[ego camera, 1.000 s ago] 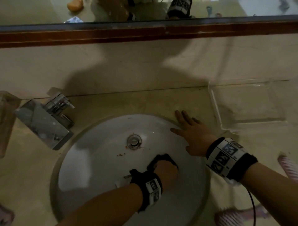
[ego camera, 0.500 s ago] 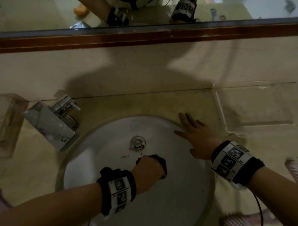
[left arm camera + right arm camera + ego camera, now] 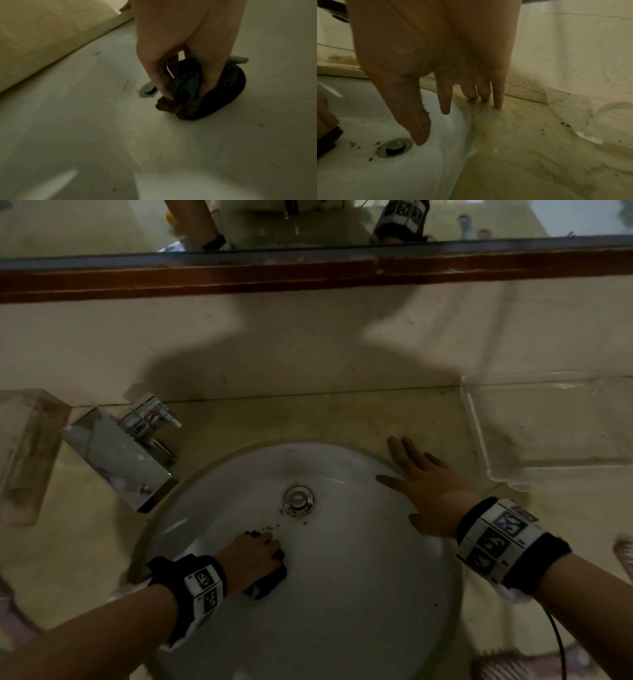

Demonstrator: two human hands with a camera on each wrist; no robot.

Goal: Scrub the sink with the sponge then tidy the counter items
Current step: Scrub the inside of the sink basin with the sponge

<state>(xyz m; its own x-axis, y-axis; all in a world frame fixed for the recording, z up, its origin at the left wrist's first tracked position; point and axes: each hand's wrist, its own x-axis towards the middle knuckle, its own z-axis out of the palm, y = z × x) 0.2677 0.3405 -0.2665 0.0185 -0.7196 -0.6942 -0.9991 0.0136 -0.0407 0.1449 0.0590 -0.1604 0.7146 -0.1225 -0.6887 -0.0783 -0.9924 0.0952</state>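
Note:
A round white sink [image 3: 359, 594] is set into the beige counter, with a chrome drain [image 3: 298, 500] near its middle and brown crumbs beside it. My left hand [image 3: 255, 556] grips a dark sponge [image 3: 269, 578] and presses it on the basin floor, left of and below the drain. In the left wrist view the fingers [image 3: 159, 75] curl round the dark, crumpled sponge [image 3: 214, 97]. My right hand [image 3: 421, 484] lies flat with spread fingers on the sink's right rim; the fingertips [image 3: 498, 100] touch the counter and the thumb hangs over the basin near the drain [image 3: 394, 148].
A chrome faucet [image 3: 133, 446] stands at the sink's left, with a clear container [image 3: 24, 453] further left. A clear plastic tray [image 3: 548, 429] sits on the counter at the right. A wall and a wood-framed mirror [image 3: 308, 273] rise behind.
My left hand has slid the sponge leftward across the basin, from below and right of the drain to its lower left. The right hand has stayed on the rim.

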